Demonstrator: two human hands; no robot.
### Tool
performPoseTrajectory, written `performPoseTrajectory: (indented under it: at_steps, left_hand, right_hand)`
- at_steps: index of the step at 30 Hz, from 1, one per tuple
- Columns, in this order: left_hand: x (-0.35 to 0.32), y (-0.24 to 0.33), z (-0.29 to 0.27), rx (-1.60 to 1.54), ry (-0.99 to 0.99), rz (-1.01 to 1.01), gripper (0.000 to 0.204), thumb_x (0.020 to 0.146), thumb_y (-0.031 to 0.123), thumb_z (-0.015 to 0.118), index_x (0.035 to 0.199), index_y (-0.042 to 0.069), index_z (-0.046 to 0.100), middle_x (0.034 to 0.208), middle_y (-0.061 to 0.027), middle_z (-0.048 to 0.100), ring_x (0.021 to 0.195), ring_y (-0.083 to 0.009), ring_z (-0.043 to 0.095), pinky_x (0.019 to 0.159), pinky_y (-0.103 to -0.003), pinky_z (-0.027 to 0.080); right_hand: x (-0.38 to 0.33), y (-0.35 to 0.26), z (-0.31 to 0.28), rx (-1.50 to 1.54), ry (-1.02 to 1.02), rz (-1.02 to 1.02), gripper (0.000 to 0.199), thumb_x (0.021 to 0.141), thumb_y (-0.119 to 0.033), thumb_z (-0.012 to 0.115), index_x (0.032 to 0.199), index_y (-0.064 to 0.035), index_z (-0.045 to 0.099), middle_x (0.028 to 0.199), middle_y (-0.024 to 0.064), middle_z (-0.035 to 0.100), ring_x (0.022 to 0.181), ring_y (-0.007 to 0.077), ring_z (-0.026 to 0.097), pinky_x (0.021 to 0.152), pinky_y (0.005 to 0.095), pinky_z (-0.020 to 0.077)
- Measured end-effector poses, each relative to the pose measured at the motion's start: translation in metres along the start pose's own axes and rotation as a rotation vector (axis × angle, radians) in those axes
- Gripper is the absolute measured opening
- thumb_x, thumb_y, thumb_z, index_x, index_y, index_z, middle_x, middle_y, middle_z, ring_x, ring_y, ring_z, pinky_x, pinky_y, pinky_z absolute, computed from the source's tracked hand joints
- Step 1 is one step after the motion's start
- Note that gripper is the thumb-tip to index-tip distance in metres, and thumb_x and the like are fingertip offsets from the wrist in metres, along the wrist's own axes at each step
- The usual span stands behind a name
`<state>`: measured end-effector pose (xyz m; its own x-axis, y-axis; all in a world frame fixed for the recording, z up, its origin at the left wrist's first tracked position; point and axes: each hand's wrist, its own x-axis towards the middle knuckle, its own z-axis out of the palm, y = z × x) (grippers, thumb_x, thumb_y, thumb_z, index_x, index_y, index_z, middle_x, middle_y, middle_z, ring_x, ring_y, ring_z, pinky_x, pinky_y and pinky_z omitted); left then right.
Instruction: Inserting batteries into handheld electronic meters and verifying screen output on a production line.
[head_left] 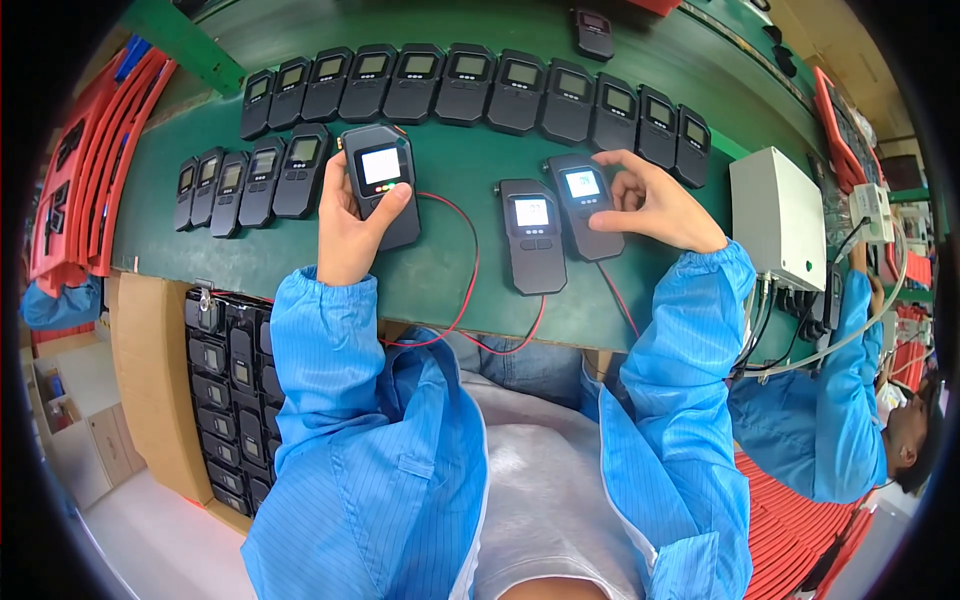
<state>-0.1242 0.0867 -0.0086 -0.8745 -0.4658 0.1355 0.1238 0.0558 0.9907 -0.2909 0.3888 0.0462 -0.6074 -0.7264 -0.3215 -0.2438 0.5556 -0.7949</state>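
Observation:
My left hand (pixel 350 230) is wrapped round a black handheld meter (pixel 402 232), with the thumb on its front below a brightly lit screen. A red wire (pixel 474 240) loops from beside this meter down to the table's near edge. My right hand (pixel 660 205) grips a second black meter (pixel 574 215), its thumb on the lower front and its fingers curled at the right side. That meter's screen glows too. Just left of it, a third meter (pixel 540 265) lies face up, lit and untouched. Red wires run from the lower ends of these two.
Several dark-screened meters (pixel 466 85) form a curved row along the back of the green table (pixel 450 160). A shorter row (pixel 262 180) lies at left. At right stands a white box (pixel 780 215) with cables. A carton (pixel 155 380) holds stacked meters. A co-worker (pixel 830 420) is at far right.

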Motion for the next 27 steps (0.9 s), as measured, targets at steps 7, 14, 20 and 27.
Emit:
performPoseTrajectory:
  at_steps: [7,14,20,27]
  left_hand:
    - [0.0,0.0006,0.0023,-0.02,-0.039,-0.031,0.063,0.08,0.007,0.076,0.13,0.002,0.039,0.113,-0.01,0.061,0.099,-0.0145,0.062,0.085,-0.028,0.052]
    - [0.0001,-0.0006,0.0057,0.006,-0.04,-0.025,0.068,0.08,0.007,0.076,0.134,0.001,0.035,0.115,-0.0117,0.061,0.1,-0.0155,0.062,0.084,-0.028,0.053]
    - [0.0002,-0.0046,0.0064,0.007,-0.037,-0.01,0.072,0.081,0.009,0.075,0.137,0.001,0.031,0.115,-0.0133,0.061,0.1,-0.0179,0.062,0.084,-0.03,0.053]
    - [-0.0009,-0.005,0.0079,-0.003,-0.045,-0.009,0.074,0.082,0.012,0.075,0.139,0.001,0.028,0.115,-0.0154,0.061,0.101,-0.0206,0.061,0.082,-0.032,0.054]
  right_hand:
    - [0.0008,0.0017,-0.0001,0.027,-0.013,0.007,0.073,0.073,-0.025,0.082,0.133,-0.0031,0.046,0.078,-0.0015,0.049,0.069,0.0077,0.045,0.06,0.0223,0.035]
    - [0.0003,0.0011,-0.002,0.006,-0.006,0.03,0.074,0.072,-0.026,0.083,0.133,-0.0035,0.047,0.078,-0.0013,0.048,0.07,0.0084,0.046,0.062,0.0223,0.0354]
    - [0.0021,0.0021,-0.0007,0.004,-0.003,0.019,0.075,0.073,-0.028,0.083,0.133,-0.0034,0.046,0.079,-0.001,0.048,0.071,0.0087,0.045,0.063,0.0227,0.0357]
    - [0.0012,0.0023,0.0,-0.004,-0.001,0.022,0.074,0.073,-0.028,0.083,0.133,-0.0033,0.047,0.078,-0.0011,0.048,0.071,0.0086,0.045,0.063,0.0229,0.036]
